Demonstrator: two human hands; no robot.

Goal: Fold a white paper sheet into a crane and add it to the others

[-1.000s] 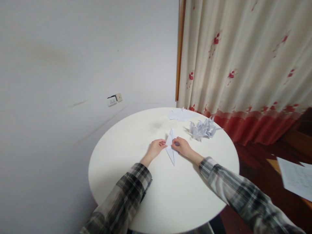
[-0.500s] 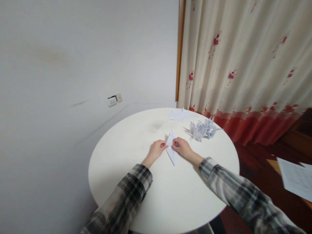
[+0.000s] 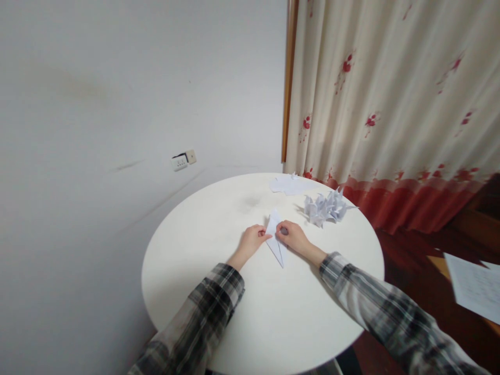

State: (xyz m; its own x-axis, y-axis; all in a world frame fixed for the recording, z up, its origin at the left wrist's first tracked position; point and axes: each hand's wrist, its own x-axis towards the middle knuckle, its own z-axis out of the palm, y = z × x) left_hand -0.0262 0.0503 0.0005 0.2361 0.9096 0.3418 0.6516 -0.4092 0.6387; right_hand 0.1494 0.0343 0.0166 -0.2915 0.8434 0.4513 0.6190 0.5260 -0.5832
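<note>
Head view: folded white paper kite-shaped piece (image 3: 276,237) lies flat on round white tabletop (image 3: 273,312), long point toward person. Left hand (image 3: 252,240) at its left edge, grip pinched closed on paper edge. Right hand (image 3: 295,237) at its right edge, fingertips closed onto paper. Pile of folded white paper figures (image 3: 325,207) near, right of hands. Flat white paper sheets (image 3: 289,184) at far tabletop edge. Plaid sleeves cover both forearms.

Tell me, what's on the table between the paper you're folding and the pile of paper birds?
Nothing: the head view shows only bare table between the folded paper and the pile of paper birds.
</note>
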